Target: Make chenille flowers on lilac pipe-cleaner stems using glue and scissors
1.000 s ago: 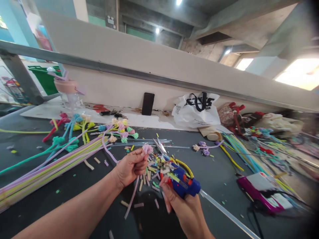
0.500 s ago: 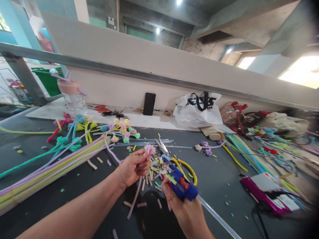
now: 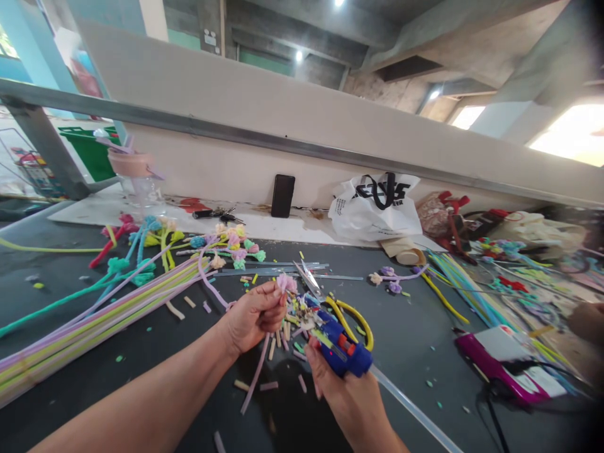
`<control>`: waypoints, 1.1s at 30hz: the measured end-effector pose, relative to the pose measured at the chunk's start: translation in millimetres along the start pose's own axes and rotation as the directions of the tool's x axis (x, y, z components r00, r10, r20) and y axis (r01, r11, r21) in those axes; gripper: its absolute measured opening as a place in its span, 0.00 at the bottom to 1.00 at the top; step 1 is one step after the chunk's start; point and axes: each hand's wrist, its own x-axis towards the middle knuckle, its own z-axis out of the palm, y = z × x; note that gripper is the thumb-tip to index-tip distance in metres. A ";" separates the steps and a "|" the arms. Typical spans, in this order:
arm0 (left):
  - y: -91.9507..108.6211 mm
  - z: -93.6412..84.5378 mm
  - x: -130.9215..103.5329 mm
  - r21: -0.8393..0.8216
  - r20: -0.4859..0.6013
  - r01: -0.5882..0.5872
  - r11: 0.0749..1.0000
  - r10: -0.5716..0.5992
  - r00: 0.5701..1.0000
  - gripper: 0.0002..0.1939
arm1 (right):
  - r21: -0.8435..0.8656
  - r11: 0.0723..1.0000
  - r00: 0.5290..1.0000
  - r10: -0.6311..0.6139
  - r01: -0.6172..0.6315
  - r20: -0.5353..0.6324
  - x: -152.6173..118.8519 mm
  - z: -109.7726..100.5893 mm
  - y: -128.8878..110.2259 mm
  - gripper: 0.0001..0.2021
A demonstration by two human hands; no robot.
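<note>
Between the thumb and fingers of my left hand (image 3: 257,314) is a pink pipe-cleaner flower (image 3: 286,284), its lilac stem (image 3: 256,384) hanging down below the hand. My right hand (image 3: 346,396) is wrapped round a blue glue gun (image 3: 340,345) with a red-orange part on its side. A long clear glue stick (image 3: 415,412) runs out of its back end toward the lower right. The gun's tip points up and left, close to the flower; whether they touch I cannot tell. Yellow-handled scissors (image 3: 355,318) lie behind the gun, blades partly apart. Cut pipe-cleaner bits (image 3: 271,348) lie scattered beneath.
Bundled pastel pipe cleaners (image 3: 108,324) lie at left, with finished flowers (image 3: 236,242) behind. A black phone (image 3: 283,196) leans on the back panel beside a white bag (image 3: 375,207). At right are a magenta-and-white device (image 3: 507,365) with a cable and another person's hand (image 3: 587,327).
The glue gun has tilted and shifted slightly down and left in my right hand. My left hand stays nearly still with the flower. Another person's hand has appeared at the right edge.
</note>
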 end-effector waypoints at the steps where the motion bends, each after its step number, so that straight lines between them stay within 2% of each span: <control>1: 0.1 0.1 -0.1 -0.001 0.002 0.000 1.000 0.000 1.000 0.09 | -0.008 1.000 1.000 -0.002 0.002 0.001 0.5 0.5 0.9 0.13; 8: 1.4 1.4 -0.6 0.018 -0.010 0.006 1.000 -0.006 1.000 0.09 | -0.137 0.990 0.999 -0.043 0.043 0.004 3.8 -2.4 3.6 0.14; 15: 2.5 -1.1 0.0 0.027 -0.019 -0.013 1.000 0.014 1.000 0.08 | -0.180 0.980 0.995 -0.093 0.089 -0.017 3.8 -3.6 3.1 0.13; 21: 1.6 -3.4 0.4 0.042 -0.022 -0.011 0.999 0.011 1.000 0.09 | -0.148 0.983 0.991 -0.119 0.110 -0.054 4.5 -2.5 -5.1 0.14; 28: 2.0 -1.4 0.2 0.037 -0.023 0.004 0.999 -0.003 1.000 0.09 | -0.169 0.981 0.995 -0.096 0.092 -0.018 3.8 -4.2 -5.0 0.14; 33: 1.9 0.6 0.8 0.050 -0.037 0.019 0.999 -0.017 0.999 0.09 | -0.119 0.990 0.997 -0.075 0.075 0.009 3.3 -3.4 -3.7 0.13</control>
